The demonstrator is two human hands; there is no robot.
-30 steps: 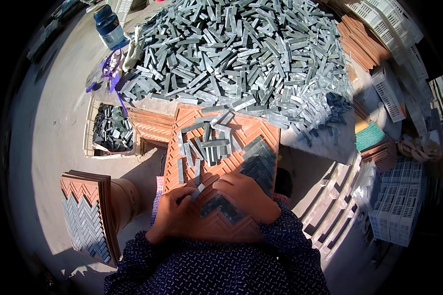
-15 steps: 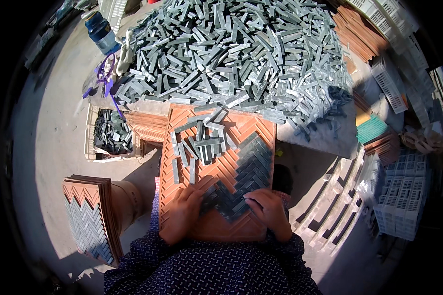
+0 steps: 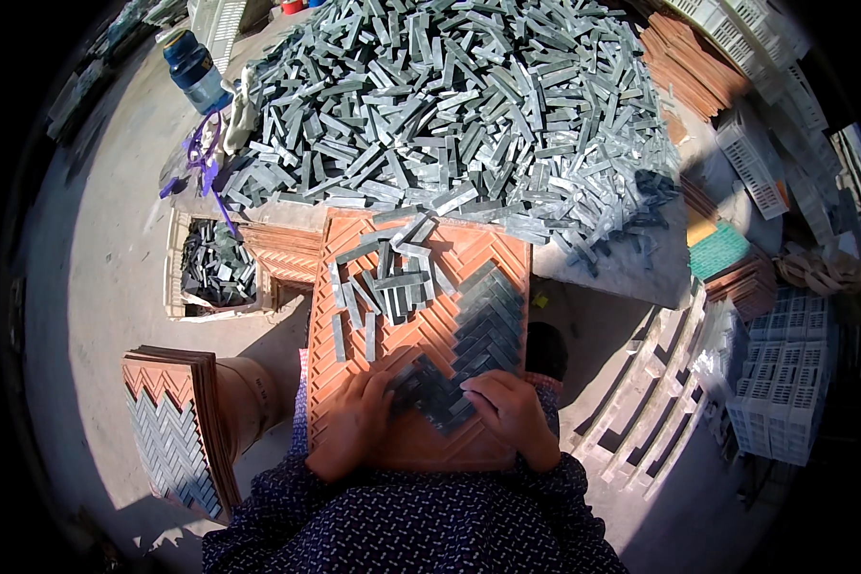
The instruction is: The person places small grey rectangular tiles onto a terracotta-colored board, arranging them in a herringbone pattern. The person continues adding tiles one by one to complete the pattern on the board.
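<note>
Nearest, a person in a dark patterned garment (image 3: 411, 521) is sitting with a terracotta-coloured grooved board (image 3: 440, 453) lying before them. The left hand (image 3: 352, 413) is resting on the board, its fingers loosely bent and close together beside the dark strips. The right hand (image 3: 509, 409) is bending over the strips' right side, thumb and forefinger drawn narrow; whether either hand is holding a strip, I cannot tell.

The laid strips (image 3: 489, 330) are forming a dark herringbone, running up the board's right side and dipping in a V between the hands. Working well here would probably mean seating each strip flat in its groove, butting its end snugly to its neighbour, and bracing the laid ones so that none is riding up.

Farther up the board, loose grey strips (image 3: 400, 281) are lying in a heap, covering grooves beneath. To the left, a crate (image 3: 175, 273) is holding dark pieces.

Farthest, a huge pile of strips (image 3: 450, 105) is spreading until the top edge is cutting it off. Shadow and the palms are hiding the fingertips' undersides, and things at the black curved rim are blurring beyond recognition.
</note>
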